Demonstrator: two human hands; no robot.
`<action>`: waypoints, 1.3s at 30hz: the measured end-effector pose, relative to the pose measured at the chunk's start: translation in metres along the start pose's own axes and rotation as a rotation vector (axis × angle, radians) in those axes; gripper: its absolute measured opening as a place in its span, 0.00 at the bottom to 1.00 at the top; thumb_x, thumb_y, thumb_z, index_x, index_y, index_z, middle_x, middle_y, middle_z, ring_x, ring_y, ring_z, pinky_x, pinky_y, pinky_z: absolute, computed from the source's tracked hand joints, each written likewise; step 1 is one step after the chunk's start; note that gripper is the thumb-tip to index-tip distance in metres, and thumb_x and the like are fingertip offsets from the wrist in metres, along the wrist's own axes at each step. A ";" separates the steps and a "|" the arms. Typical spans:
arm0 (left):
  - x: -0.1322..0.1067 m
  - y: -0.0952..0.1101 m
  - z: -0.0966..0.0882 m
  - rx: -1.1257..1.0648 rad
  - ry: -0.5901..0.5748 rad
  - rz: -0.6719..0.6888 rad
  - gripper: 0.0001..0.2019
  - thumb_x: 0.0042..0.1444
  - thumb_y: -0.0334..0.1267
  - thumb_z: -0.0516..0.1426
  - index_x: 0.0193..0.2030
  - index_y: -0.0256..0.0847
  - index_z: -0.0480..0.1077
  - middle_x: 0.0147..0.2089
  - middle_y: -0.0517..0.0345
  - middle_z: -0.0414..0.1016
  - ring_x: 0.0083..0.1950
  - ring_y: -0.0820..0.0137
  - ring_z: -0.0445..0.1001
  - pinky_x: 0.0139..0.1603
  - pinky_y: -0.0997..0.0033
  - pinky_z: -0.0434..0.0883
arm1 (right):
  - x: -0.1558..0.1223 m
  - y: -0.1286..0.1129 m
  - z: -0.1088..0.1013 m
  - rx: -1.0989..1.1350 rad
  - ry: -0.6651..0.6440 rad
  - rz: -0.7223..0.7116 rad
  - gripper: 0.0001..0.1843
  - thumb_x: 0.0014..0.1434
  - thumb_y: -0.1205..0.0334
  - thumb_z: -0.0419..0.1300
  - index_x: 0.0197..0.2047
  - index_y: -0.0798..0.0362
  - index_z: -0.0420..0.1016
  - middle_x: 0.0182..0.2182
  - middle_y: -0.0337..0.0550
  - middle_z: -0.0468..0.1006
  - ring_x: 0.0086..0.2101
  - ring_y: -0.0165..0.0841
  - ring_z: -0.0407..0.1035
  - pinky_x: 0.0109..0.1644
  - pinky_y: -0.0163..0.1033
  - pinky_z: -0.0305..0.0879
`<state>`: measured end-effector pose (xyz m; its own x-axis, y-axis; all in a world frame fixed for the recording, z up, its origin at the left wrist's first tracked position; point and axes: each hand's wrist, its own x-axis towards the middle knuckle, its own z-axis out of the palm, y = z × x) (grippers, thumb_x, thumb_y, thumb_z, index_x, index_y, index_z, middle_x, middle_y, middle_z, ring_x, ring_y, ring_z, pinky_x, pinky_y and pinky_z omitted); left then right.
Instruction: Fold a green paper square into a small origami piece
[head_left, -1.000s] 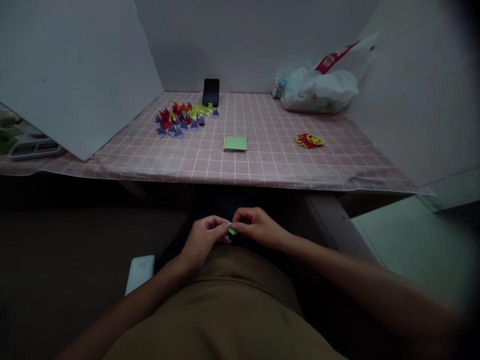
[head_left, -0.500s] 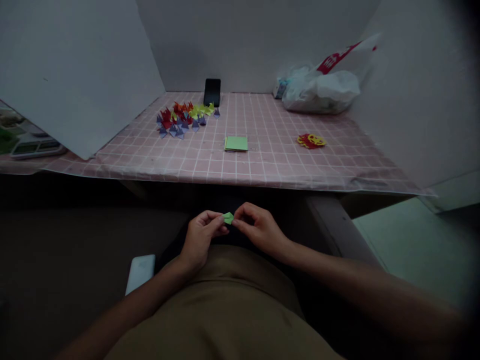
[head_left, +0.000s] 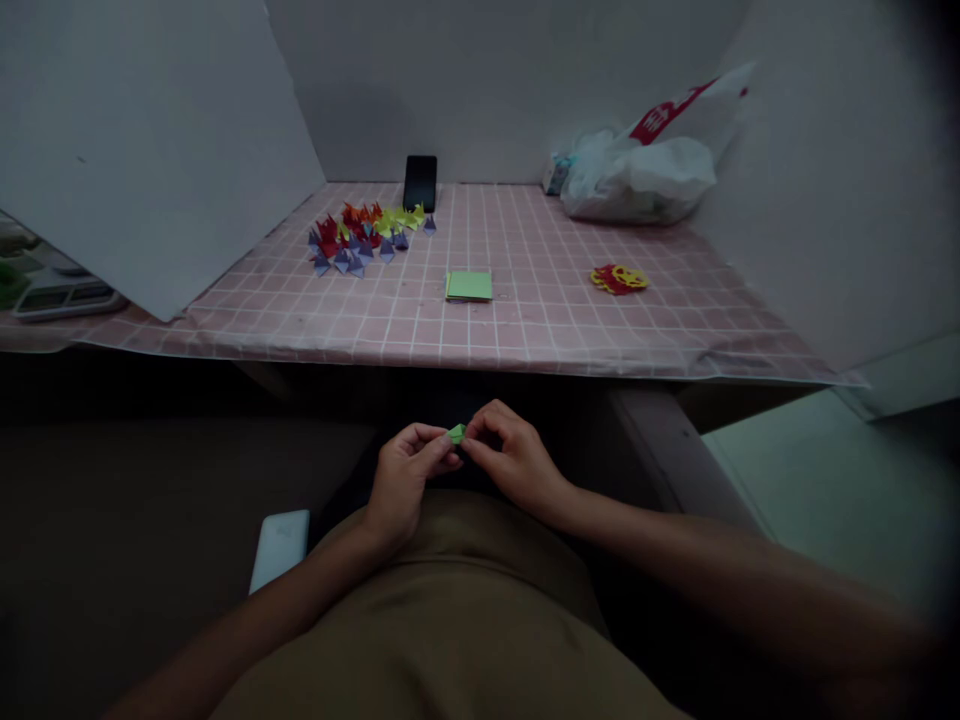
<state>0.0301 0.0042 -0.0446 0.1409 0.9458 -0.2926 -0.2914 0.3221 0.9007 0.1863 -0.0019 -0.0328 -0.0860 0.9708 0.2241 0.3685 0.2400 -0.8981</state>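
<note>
A small piece of folded green paper is held between my two hands, over my lap and below the table edge. My left hand pinches its left side between thumb and fingers. From the right, my right hand pinches the other side, with thumb and fingertips close together. The fingertips cover part of the paper, so its full shape is hidden. On the table ahead lies a stack of square green paper. Farther left stands a cluster of folded paper cranes in purple, red, orange and yellow.
A black phone leans against the back wall. Red and yellow loops lie right on the checked tablecloth. Behind them sits a white plastic bag. White panels flank the table. A pale flat device lies beside my left forearm.
My right fingers have shifted slightly left over the green paper, and less of it shows now. The view has moved a little; the table things stay put.
</note>
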 end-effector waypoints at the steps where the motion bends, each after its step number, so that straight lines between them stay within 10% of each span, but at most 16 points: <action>1: 0.000 0.000 0.000 0.005 0.004 0.002 0.08 0.48 0.36 0.66 0.32 0.36 0.74 0.29 0.61 0.76 0.29 0.75 0.74 0.35 0.74 0.75 | 0.000 0.000 0.000 0.012 0.008 0.008 0.08 0.55 0.73 0.60 0.27 0.54 0.69 0.31 0.40 0.69 0.34 0.31 0.66 0.38 0.37 0.61; 22: 0.001 -0.001 0.002 0.079 0.014 0.038 0.10 0.45 0.38 0.68 0.30 0.36 0.73 0.28 0.62 0.77 0.28 0.76 0.75 0.33 0.76 0.72 | 0.002 0.002 0.005 0.250 -0.017 0.346 0.07 0.53 0.63 0.61 0.26 0.55 0.70 0.24 0.36 0.70 0.26 0.29 0.63 0.31 0.35 0.58; 39: 0.001 0.001 0.001 -0.098 -0.018 -0.055 0.09 0.45 0.35 0.67 0.29 0.35 0.73 0.26 0.61 0.75 0.27 0.76 0.73 0.33 0.74 0.74 | 0.001 -0.001 0.001 0.229 -0.076 0.217 0.03 0.55 0.65 0.60 0.31 0.54 0.73 0.27 0.38 0.74 0.29 0.30 0.68 0.34 0.35 0.63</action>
<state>0.0304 0.0056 -0.0434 0.1761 0.9259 -0.3341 -0.3739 0.3769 0.8474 0.1852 -0.0008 -0.0324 -0.0999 0.9950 -0.0034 0.1685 0.0136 -0.9856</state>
